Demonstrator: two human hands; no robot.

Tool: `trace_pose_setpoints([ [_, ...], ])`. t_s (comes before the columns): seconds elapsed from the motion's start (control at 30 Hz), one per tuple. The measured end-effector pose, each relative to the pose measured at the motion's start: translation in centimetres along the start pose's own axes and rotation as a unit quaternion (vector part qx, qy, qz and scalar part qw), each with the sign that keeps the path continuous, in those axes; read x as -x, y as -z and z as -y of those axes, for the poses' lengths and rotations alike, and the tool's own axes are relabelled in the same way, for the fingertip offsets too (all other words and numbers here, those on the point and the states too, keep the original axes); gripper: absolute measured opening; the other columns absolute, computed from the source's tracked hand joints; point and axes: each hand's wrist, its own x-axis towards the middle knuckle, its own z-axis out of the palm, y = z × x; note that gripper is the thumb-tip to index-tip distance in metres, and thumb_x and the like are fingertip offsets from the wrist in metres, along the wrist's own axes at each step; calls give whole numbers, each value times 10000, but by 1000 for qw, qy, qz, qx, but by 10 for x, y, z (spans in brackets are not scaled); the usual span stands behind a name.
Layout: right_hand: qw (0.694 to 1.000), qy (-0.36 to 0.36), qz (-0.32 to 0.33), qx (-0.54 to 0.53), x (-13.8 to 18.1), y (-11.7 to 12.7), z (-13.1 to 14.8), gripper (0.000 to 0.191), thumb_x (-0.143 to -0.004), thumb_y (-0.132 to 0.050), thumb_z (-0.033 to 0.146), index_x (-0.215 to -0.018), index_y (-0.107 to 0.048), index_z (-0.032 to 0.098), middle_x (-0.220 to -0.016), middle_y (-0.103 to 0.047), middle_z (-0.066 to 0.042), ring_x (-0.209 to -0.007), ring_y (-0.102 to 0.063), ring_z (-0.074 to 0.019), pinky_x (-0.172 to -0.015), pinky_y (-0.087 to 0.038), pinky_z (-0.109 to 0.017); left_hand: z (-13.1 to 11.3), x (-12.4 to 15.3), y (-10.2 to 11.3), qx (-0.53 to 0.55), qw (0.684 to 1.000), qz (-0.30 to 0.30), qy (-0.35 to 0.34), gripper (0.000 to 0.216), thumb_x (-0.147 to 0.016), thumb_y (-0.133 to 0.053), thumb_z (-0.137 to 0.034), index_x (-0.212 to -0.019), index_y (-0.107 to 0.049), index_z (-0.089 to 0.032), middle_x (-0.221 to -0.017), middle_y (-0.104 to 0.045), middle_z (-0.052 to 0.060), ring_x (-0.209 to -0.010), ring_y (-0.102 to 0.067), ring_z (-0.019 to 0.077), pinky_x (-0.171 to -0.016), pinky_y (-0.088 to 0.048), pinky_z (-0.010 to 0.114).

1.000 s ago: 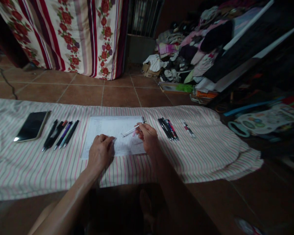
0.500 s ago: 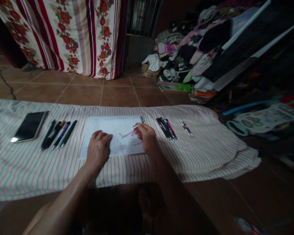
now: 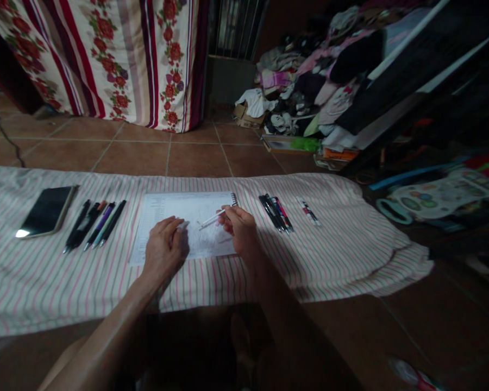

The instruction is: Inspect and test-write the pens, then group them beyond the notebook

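Observation:
A spiral-bound notebook (image 3: 163,205) lies on the striped cloth in front of me, its page covered with faint lines and marks. My right hand (image 3: 241,225) is closed in a pinch around a slim white pen (image 3: 212,218), held at a low slant over the page. The pen's tip points left; whether it touches the paper I cannot tell. My left hand (image 3: 163,241) is open over the lower left of the page, fingers loosely bent, with a shadow beside it.
Left of the notebook lie several pens (image 3: 101,225) and a dark phone (image 3: 46,212). To its right are more pens (image 3: 277,213) and a single white-and-dark item (image 3: 308,212). The striped cloth (image 3: 342,244) spans the surface; beyond are a floral curtain (image 3: 138,65) and piled clothes (image 3: 297,87).
My left hand has shifted slightly, its fingertips a little farther up the page. The right hand and white pen have hardly moved; the whole view has slid slightly.

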Motion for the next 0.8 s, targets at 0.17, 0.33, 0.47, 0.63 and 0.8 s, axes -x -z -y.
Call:
trace_pose_setpoints([
  [0.17,1000,-14,-15,10,7,-9,4,144,-683,-633,297,-674,-606,156,-703,-690,-29,-520,-595,-77,-384,-355,-142,-14,-1,5,107,990,47,78,338,-837,-465,-402,-991,-649,-163,-981,-673,81,-763,-614,177,-733,-502,339],
  [0.33,1000,-17,-1,16,17,-18,3,120,-693,-618,282,-675,-604,164,-697,-692,-22,-540,-606,-84,-408,-388,-150,-17,0,-3,213,963,63,151,339,-766,-561,-398,-982,-653,-154,-834,-694,65,-695,-630,169,-654,-503,301],
  [0.47,1000,-12,10,24,19,-22,-1,137,-702,-612,303,-700,-614,166,-713,-693,-23,-559,-609,-84,-426,-403,-153,-20,0,-6,267,941,61,201,281,-724,-591,-372,-892,-659,-157,-694,-675,26,-608,-614,154,-579,-480,269],
  [0.63,999,-30,29,19,21,-24,-4,191,-682,-647,356,-719,-620,171,-780,-689,-18,-605,-609,-76,-449,-407,-141,-26,0,-2,290,930,51,220,237,-703,-598,-349,-830,-651,-155,-580,-620,-8,-530,-571,132,-507,-435,239],
  [0.8,997,-35,64,37,25,-26,-6,222,-659,-667,381,-681,-647,161,-739,-678,-25,-598,-587,-74,-476,-414,-148,-30,-1,-1,306,924,57,221,216,-690,-607,-337,-813,-644,-164,-558,-602,-26,-488,-544,115,-494,-425,231],
])
